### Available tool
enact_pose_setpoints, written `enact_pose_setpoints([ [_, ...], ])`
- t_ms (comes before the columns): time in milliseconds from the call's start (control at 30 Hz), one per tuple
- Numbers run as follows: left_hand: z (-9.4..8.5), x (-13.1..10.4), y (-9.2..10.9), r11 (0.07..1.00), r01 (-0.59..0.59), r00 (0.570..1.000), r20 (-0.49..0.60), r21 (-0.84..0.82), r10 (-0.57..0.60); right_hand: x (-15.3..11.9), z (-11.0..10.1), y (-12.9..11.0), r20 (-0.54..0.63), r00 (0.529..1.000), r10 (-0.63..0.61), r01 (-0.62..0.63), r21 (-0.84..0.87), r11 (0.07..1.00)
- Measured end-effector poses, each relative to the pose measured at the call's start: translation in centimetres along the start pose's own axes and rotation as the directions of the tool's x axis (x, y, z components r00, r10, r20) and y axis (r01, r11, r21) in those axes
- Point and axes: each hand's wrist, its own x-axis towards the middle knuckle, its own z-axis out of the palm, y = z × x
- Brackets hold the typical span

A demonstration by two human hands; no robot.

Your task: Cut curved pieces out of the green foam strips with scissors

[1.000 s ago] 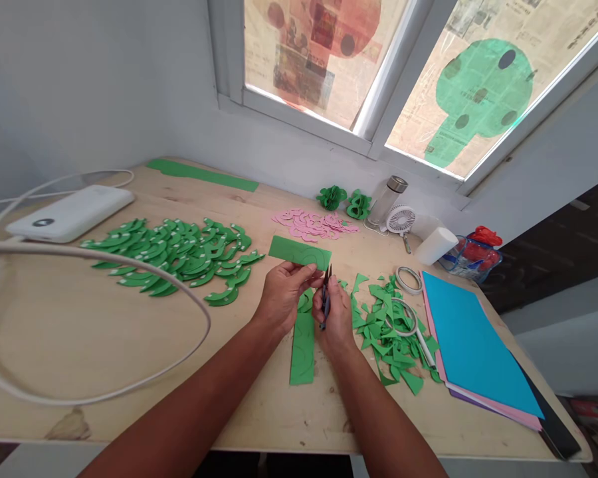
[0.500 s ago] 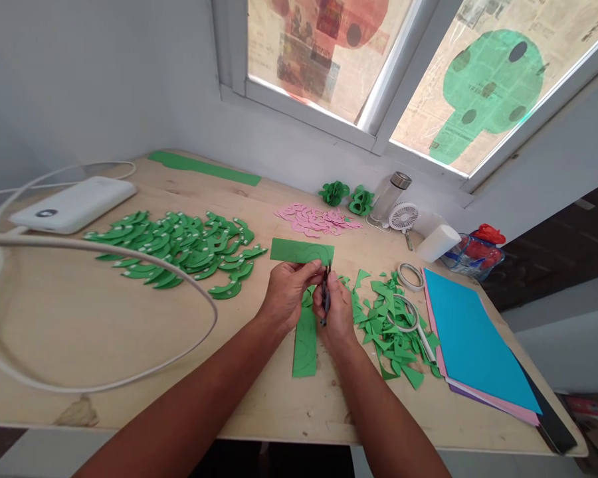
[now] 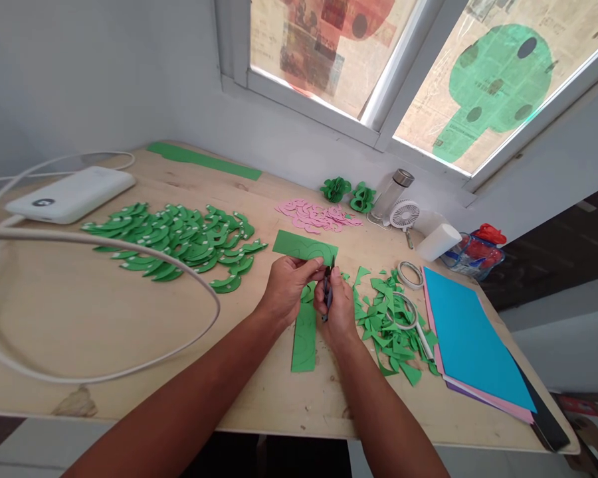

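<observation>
My left hand (image 3: 289, 284) pinches the lower edge of a green paper strip (image 3: 299, 245) that has curved outlines drawn on it. In my right hand (image 3: 339, 305) is a pair of dark scissors (image 3: 327, 292), its blades upright at the strip's right end. Beneath my hands a second green strip (image 3: 304, 338) with drawn curves lies on the table. Green paper scraps (image 3: 391, 325) are heaped to the right of my right hand. Many cut green curved pieces with small white patches (image 3: 179, 239) lie spread out on the left.
Pink cut pieces (image 3: 313, 216) and green paper flowers (image 3: 335, 189) lie at the back, near a bottle (image 3: 393, 196) and a small fan (image 3: 404, 214). Tape rolls (image 3: 410, 275) and blue paper (image 3: 473, 338) are on the right. A white cable (image 3: 214, 312) loops from a power bank (image 3: 70, 194).
The green strip is tilted a little more, its right end lower, and the scissors have shifted slightly with it. Both hands keep their hold. The view has shifted slightly.
</observation>
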Motion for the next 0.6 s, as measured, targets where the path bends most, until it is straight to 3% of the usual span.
enact_pose_setpoints([
  [600,0.07,-0.04,-0.06,1.0,-0.015,0.999,0.032,-0.002,0.015,0.33,-0.28,0.41,-0.018,1.0,0.005,-0.006,-0.048,0.999],
])
